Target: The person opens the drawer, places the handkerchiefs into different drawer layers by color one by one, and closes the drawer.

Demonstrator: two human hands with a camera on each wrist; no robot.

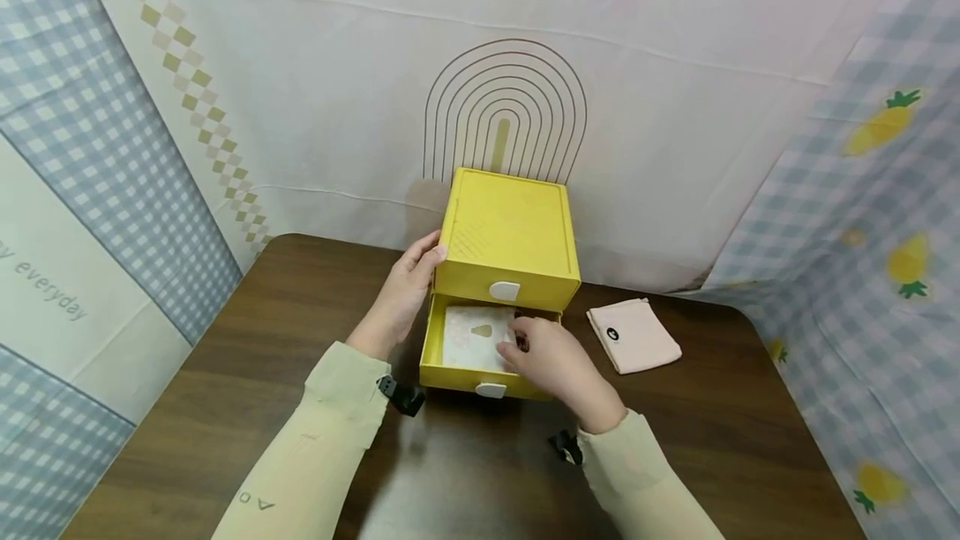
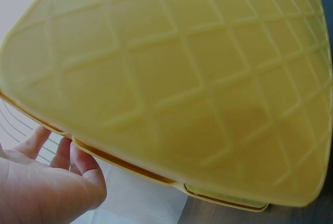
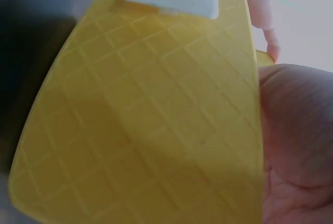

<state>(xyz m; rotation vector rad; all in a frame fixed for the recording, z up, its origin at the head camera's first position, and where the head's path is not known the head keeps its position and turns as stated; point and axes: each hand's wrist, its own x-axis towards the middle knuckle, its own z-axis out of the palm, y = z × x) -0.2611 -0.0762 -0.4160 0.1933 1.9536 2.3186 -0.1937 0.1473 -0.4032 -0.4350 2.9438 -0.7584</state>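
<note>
A yellow two-drawer box [image 1: 510, 223] stands at the back of the table, its lower drawer [image 1: 450, 377] pulled out. My left hand [image 1: 401, 290] rests against the box's upper left side, the thumb near the front edge. In the left wrist view that hand [image 2: 52, 182] touches the rim of the box. My right hand [image 1: 558, 361] reaches into the lower drawer and grips a small dark brown item [image 1: 522, 342], mostly hidden by the fingers. Beside it in the drawer lies a white packet [image 1: 468, 348] with a tan mark. The right wrist view shows the hand [image 3: 296, 135] behind the drawer front.
To the right of the box lies a folded pink cloth [image 1: 637, 336] with a round black label. White handles [image 1: 491, 391] stick out from the drawer fronts. The dark wooden table [image 1: 255, 407] meets hanging fabric [image 1: 337, 107] at the back and sides.
</note>
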